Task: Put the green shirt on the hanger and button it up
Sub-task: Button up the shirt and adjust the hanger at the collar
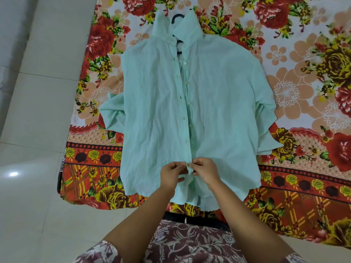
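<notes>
Green shirt [155, 103] lying flat, front up, on the floral sheet [296, 76], with its collar at the far end and its hem nearest you. The dark hanger [175, 17] sits inside it: the hook shows beyond the collar, and part of the frame shows in the open neck. Your left hand [171, 174] and right hand [206, 170] meet at the near end of the button strip [185, 118], just above the hem. Each pinches the fabric edge between thumb and curled fingers, fingertips almost touching. The sleeves spread to left and right. Pale tiled floor [34, 111] lies left of the sheet
</notes>
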